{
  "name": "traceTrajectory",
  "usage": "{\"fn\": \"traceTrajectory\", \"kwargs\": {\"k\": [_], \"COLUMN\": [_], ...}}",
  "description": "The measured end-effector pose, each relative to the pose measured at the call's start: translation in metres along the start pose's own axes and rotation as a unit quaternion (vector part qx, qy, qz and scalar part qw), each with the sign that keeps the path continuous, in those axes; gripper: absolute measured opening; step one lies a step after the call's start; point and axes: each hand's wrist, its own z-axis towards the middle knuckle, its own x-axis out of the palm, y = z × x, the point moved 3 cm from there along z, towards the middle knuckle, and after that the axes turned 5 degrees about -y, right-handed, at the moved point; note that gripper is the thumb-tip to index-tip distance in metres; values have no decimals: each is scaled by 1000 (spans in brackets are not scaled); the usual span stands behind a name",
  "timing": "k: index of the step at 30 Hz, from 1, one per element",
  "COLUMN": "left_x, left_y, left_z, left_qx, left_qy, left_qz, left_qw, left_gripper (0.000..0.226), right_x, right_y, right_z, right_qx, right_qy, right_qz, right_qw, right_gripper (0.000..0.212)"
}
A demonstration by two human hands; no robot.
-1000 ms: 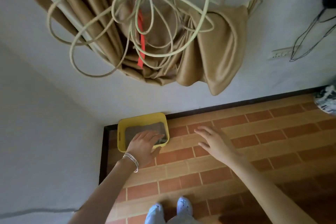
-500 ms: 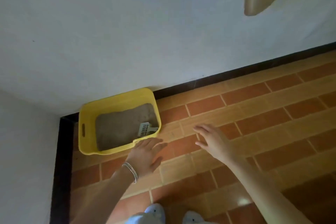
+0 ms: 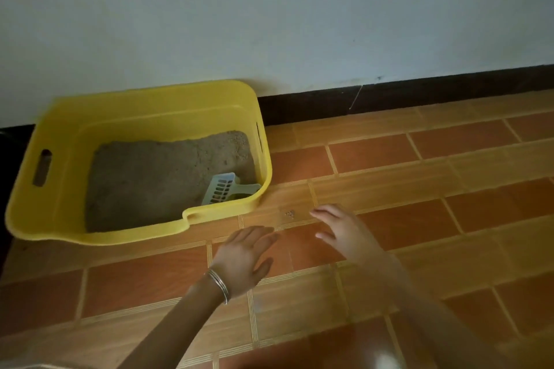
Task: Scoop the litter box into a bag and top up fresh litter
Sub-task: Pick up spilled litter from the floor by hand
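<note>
A yellow plastic litter box (image 3: 57,141) stands on the tiled floor against the wall, at the left. Grey-brown litter (image 3: 150,177) covers its bottom. A pale slotted scoop (image 3: 226,189) lies in the box's near right corner, handle towards the right wall. My left hand (image 3: 244,257), with thin bangles on the wrist, hovers over the floor just in front of the box's right end, fingers straight and empty. My right hand (image 3: 344,234) is stretched out to the right of it, fingers spread, holding nothing. Neither hand touches the box.
A few spilled litter grains (image 3: 289,213) lie on the tile between the box and my right hand. A dark skirting board (image 3: 419,96) runs along the white wall. Orange and tan floor tiles (image 3: 449,189) stretch to the right.
The view has dropped from the curtain and cords to the floor and closed in on the box. Both hands stay outstretched and empty, now lower in front of the box.
</note>
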Motion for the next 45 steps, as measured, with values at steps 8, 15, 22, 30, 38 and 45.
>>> {"fn": "traceTrajectory", "kwargs": {"k": [8,15,22,30,38,45], "left_x": [20,58,71,84,91,100], "left_y": [24,28,28,16,13,7], "left_z": [-3,14,10,6,1,6], "left_qx": [-300,-416,-417,-431,-442,-452], "left_qy": [-78,-126,-153,-147,-159,-162], "left_qz": [-434,-748,-837,-854,-856,-855], "left_qw": [846,501,320,251,218,197], "left_gripper": [43,40,45,49,47,49], "right_x": [30,73,90,96,105,97], "right_y": [6,-10,-18,-17,-11,1], "right_z": [37,68,72,66,66,60], "right_qx": [7,36,38,-23,-87,-63], "right_qy": [-25,-11,-118,-194,-220,-235], "right_qz": [7,18,108,114,-19,65], "right_qw": [1000,999,986,974,971,968], "right_gripper": [45,50,32,9,7,12]}}
